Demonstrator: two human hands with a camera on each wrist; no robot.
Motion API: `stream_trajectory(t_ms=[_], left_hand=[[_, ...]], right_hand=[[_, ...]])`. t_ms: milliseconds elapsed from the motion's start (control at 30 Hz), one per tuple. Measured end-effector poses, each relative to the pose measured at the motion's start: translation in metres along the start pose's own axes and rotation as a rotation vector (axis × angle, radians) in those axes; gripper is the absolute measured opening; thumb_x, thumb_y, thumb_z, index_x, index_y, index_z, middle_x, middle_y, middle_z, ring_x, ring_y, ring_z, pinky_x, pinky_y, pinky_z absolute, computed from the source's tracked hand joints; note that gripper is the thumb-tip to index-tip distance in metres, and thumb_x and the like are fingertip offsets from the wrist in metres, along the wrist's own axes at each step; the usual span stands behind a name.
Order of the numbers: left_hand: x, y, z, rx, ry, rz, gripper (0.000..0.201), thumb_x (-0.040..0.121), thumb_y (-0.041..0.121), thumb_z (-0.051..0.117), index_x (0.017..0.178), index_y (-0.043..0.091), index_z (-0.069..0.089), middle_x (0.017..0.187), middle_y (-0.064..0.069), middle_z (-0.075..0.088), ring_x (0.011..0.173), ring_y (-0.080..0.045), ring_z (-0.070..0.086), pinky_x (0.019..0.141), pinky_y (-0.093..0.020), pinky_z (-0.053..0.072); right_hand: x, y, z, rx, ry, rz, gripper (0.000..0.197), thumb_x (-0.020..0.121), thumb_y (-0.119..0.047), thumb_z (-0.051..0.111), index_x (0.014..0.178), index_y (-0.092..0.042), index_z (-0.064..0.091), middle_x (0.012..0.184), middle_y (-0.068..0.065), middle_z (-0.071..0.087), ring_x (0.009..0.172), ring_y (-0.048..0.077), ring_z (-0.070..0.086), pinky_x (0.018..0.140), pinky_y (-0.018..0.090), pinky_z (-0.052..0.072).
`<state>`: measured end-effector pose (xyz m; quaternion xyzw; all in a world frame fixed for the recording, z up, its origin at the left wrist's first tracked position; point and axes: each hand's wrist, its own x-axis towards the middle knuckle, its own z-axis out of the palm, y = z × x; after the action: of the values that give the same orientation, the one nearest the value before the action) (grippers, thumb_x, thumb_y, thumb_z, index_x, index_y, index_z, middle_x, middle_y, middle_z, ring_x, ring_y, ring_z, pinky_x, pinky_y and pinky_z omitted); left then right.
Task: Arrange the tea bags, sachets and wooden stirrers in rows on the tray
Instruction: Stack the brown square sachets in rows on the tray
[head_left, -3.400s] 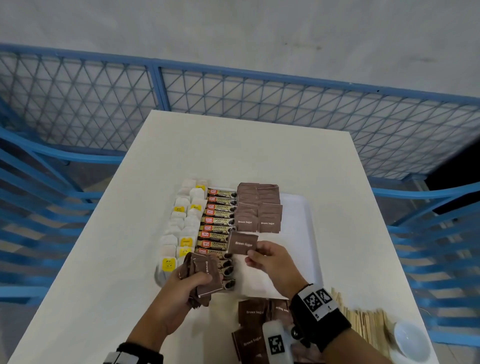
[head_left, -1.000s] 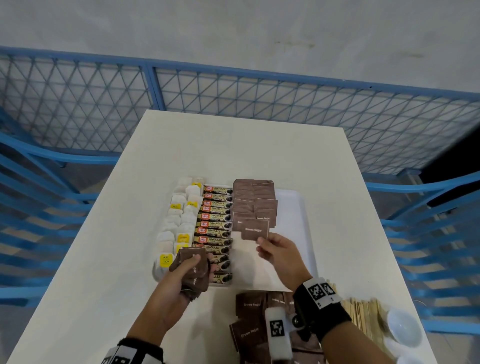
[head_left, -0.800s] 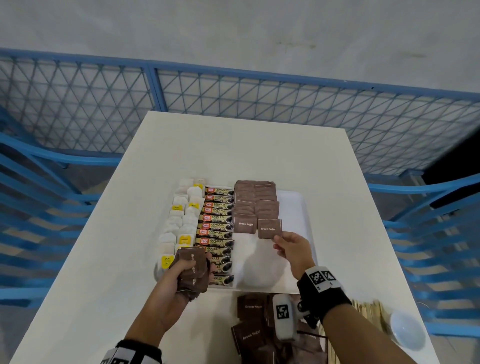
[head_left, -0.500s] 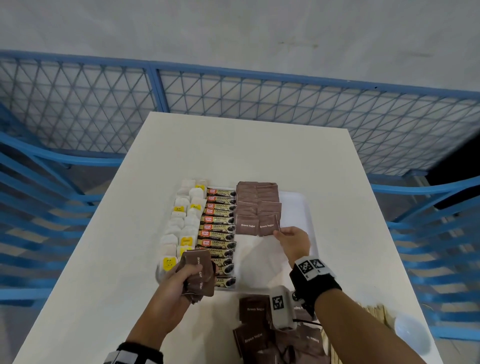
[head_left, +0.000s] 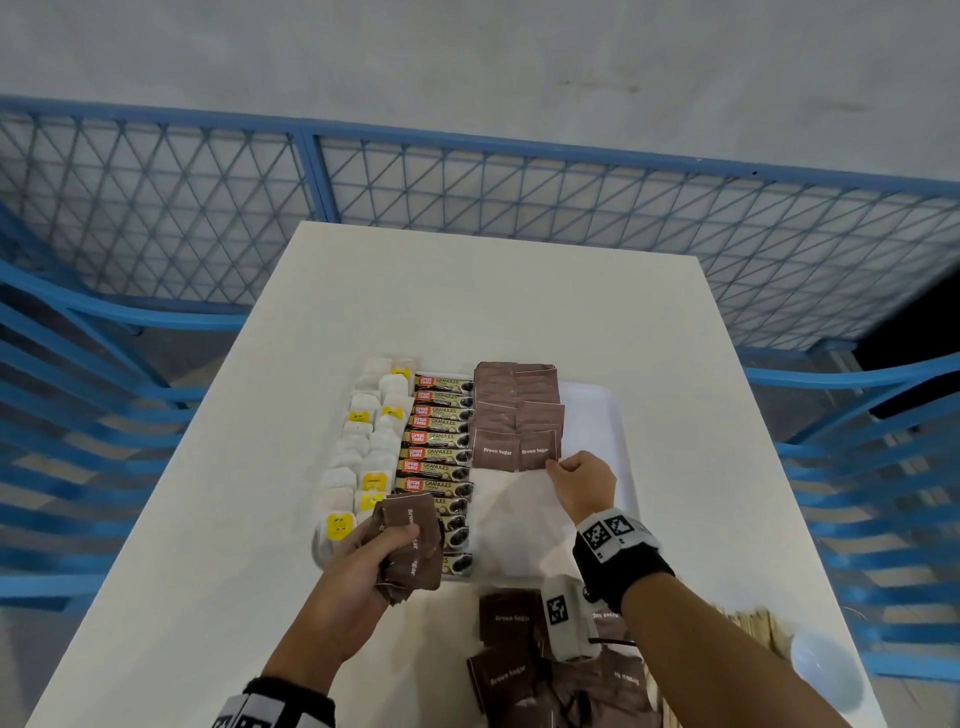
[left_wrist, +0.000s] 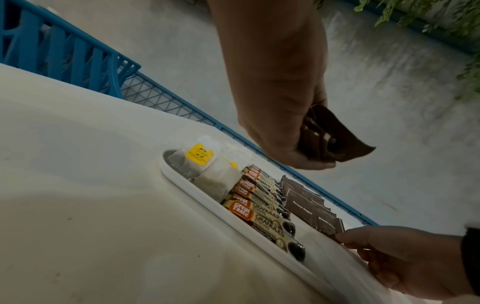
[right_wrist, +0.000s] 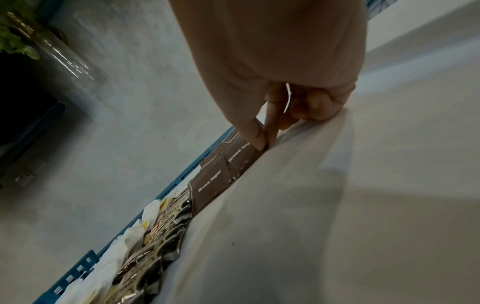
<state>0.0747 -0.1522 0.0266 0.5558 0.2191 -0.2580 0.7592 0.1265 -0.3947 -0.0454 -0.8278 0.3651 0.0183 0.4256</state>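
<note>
**Right hand sets a brown sugar sachet into its row on the tray**

A person stands at the near end of a white table (head_left: 649, 364), looking down at a white tray (head_left: 597, 415). The right hand (head_left: 584, 480) pinches the near right corner of a brown sugar sachet (head_left: 540, 451) between thumb and forefinger, with the other fingers curled in; the sachet lies flat on the tray at the near end of the brown sachet rows (head_left: 517, 402), just right of another printed "Brown Sugar". The left hand (head_left: 363, 561) is raised over the tray's near left corner, fingers wrapped round a bunch of brown sugar sachets (head_left: 413, 545).

On the tray, from left to right, run two rows of white tea bags (head_left: 363, 447) (some with yellow tags), one row of coffee granule sticks (head_left: 439, 452), then the brown sachets. The tray's right part is bare.

On the table near the person lies a loose pile of brown sugar sachets (head_left: 506, 660). To its right are wooden stirrers (head_left: 748, 626), partly hidden by the right forearm, and what looks like a small white bowl (head_left: 826, 670).
</note>
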Motion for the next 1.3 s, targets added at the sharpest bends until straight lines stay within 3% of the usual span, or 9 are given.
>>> stream_trajectory(t_ms=[100, 233, 333, 467, 633, 800, 967, 1067, 1300], left_hand=[[-0.001, 0.001, 0.002, -0.009, 0.0, 0.004, 0.02, 0.087, 0.001, 0.054, 0.095, 0.016, 0.066, 0.067, -0.003, 0.071, 0.067, -0.022, 0.06, 0.059, -0.028, 0.038], [-0.002, 0.002, 0.003, -0.012, 0.004, 0.017, 0.02, 0.086, 0.002, 0.056, 0.096, 0.017, 0.065, 0.068, -0.002, 0.071, 0.057, -0.015, 0.064, 0.056, -0.026, 0.033], [-0.003, 0.004, 0.005, -0.006, 0.009, 0.025, 0.019, 0.085, 0.004, 0.058, 0.097, 0.018, 0.064, 0.067, 0.001, 0.07, 0.054, -0.011, 0.064, 0.05, -0.022, 0.033], [-0.006, 0.005, 0.008, 0.005, 0.026, 0.037, 0.02, 0.084, 0.006, 0.061, 0.099, 0.018, 0.064, 0.066, 0.001, 0.069, 0.051, -0.01, 0.063, 0.04, -0.017, 0.032], [-0.012, 0.006, 0.016, 0.002, 0.04, 0.028, 0.014, 0.086, 0.014, 0.061, 0.098, 0.019, 0.065, 0.076, -0.006, 0.068, 0.061, -0.015, 0.061, 0.036, -0.017, 0.039], [-0.012, 0.003, 0.012, -0.013, 0.048, 0.002, 0.011, 0.085, 0.015, 0.062, 0.096, 0.018, 0.065, 0.079, -0.006, 0.069, 0.069, -0.019, 0.062, 0.039, -0.021, 0.044], [-0.007, 0.0, 0.0, -0.015, 0.049, 0.0, 0.021, 0.086, 0.002, 0.057, 0.104, 0.012, 0.063, 0.087, -0.011, 0.064, 0.071, -0.021, 0.056, 0.044, -0.021, 0.041], [-0.004, 0.0, -0.007, -0.007, 0.032, 0.009, 0.023, 0.087, -0.003, 0.05, 0.1, 0.011, 0.063, 0.08, -0.012, 0.064, 0.064, -0.021, 0.052, 0.052, -0.026, 0.033], [0.0, 0.002, -0.015, 0.014, 0.016, 0.022, 0.03, 0.087, -0.004, 0.045, 0.107, 0.009, 0.063, 0.087, -0.014, 0.063, 0.067, -0.023, 0.051, 0.042, -0.021, 0.035]], right_hand=[[0.0, 0.0, 0.0, -0.015, -0.011, -0.017, 0.029, 0.085, -0.017, 0.061, 0.061, -0.015, 0.045, 0.074, 0.001, 0.056, 0.076, 0.018, 0.051, 0.054, 0.021, 0.034], [-0.008, -0.001, -0.001, 0.051, 0.058, -0.062, 0.023, 0.083, -0.021, 0.066, 0.093, -0.008, 0.05, 0.097, 0.006, 0.048, 0.084, 0.02, 0.048, 0.074, 0.026, 0.038], [-0.029, -0.015, -0.003, 0.095, 0.042, -0.206, 0.016, 0.086, -0.02, 0.062, 0.091, -0.011, 0.05, 0.091, 0.003, 0.049, 0.079, 0.018, 0.049, 0.063, 0.015, 0.036], [-0.074, -0.041, -0.01, 0.142, -0.342, -0.358, 0.016, 0.092, -0.032, 0.055, 0.079, -0.022, 0.054, 0.072, -0.011, 0.053, 0.066, 0.004, 0.048, 0.058, 0.005, 0.038], [-0.105, -0.046, -0.002, 0.26, -0.776, -0.385, 0.01, 0.083, -0.025, 0.069, 0.084, -0.026, 0.059, 0.077, -0.014, 0.061, 0.066, -0.006, 0.055, 0.064, 0.009, 0.042], [-0.106, -0.046, 0.001, 0.364, -0.717, -0.336, 0.013, 0.087, -0.01, 0.063, 0.083, -0.019, 0.055, 0.079, -0.005, 0.06, 0.068, 0.001, 0.057, 0.058, 0.012, 0.043], [-0.098, -0.045, -0.007, 0.629, -0.686, -0.105, 0.013, 0.093, -0.001, 0.048, 0.103, -0.007, 0.052, 0.087, 0.007, 0.067, 0.073, 0.02, 0.066, 0.066, 0.031, 0.054], [-0.084, -0.033, -0.008, 0.629, -0.589, -0.051, 0.013, 0.093, -0.002, 0.049, 0.103, -0.007, 0.055, 0.086, 0.009, 0.066, 0.072, 0.021, 0.063, 0.063, 0.027, 0.053], [-0.045, -0.012, 0.008, 0.387, -0.374, -0.039, 0.016, 0.091, -0.002, 0.053, 0.081, -0.013, 0.06, 0.073, 0.0, 0.056, 0.065, 0.012, 0.051, 0.069, 0.026, 0.052]])
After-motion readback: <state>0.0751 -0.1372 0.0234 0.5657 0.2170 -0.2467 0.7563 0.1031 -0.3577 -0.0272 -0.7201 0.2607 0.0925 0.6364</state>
